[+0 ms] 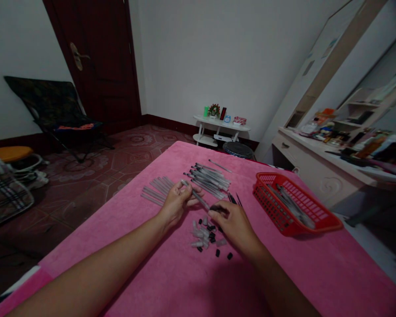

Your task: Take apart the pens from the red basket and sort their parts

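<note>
My left hand (181, 200) pinches one end of a clear pen barrel (199, 198), which slants down to the right. At the barrel's lower end are the closed fingers of my right hand (229, 218); any small part between them is hidden. Left of my left hand lies a row of clear pen barrels (153, 191). Behind both hands is a bundle of pen refills (209, 176) with dark ends, and a single refill (220, 166) lies apart. Below the hands sits a loose pile of clear pen caps (201, 235) and small black plugs (230, 256).
A red plastic basket (267, 211) holding pens stands at the right of the pink-covered table (145, 264). Several thin dark pieces (232, 198) lie behind my right hand. A cluttered dresser (330, 158) is at the right, a folding chair (49, 105) at the left.
</note>
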The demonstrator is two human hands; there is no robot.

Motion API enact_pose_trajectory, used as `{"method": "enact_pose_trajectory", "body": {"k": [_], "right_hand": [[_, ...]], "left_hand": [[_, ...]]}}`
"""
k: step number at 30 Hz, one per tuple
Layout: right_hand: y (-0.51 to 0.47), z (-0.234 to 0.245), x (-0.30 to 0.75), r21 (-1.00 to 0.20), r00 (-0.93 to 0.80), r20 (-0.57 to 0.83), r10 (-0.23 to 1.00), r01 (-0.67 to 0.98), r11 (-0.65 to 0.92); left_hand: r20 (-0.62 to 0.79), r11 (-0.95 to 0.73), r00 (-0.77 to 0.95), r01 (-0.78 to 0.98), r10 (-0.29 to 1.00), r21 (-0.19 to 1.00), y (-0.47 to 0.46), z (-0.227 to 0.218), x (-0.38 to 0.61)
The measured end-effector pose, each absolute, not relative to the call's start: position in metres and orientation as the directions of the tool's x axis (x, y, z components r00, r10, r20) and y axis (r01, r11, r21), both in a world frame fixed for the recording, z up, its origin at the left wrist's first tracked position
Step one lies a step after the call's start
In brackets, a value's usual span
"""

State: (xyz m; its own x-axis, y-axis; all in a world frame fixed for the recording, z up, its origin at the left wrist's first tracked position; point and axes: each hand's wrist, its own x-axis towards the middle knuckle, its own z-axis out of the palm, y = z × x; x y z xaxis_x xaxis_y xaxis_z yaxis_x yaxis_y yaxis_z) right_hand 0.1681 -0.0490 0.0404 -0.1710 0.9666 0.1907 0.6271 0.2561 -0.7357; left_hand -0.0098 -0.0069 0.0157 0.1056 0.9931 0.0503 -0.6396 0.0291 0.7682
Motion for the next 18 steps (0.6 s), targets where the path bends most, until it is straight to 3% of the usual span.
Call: {"method": "enact_pose_trajectory", "body": {"k": [4, 10, 14, 18], "right_hand": [[-0.050, 0.046, 0.172, -0.683, -0.214, 0.148, 0.966, 0.684, 0.256], [-0.048, 0.080, 0.232, -0.376, -0.242, -0.144, 0.959, 0.910, 0.173], [-0.044, 0.091, 0.262, -0.222, -0.089, -0.089, 0.992, 0.973, 0.067], [-0.036, 0.078, 0.260, -0.172, 0.026, -0.013, 1.000, 0.985, -0.027]], "left_hand": [[0.068, 0.019, 0.116, -0.622, 0.991, 0.783, -0.007, 0.016, -0.010], [0.042, -0.085, -0.081, -0.664, 0.996, 0.743, 0.009, 0.016, -0.025], [0.002, -0.104, -0.153, -0.666, 0.988, 0.738, 0.016, 0.018, -0.034], [-0.008, -0.099, -0.160, -0.652, 0.987, 0.752, 0.015, 0.021, -0.035]]}}
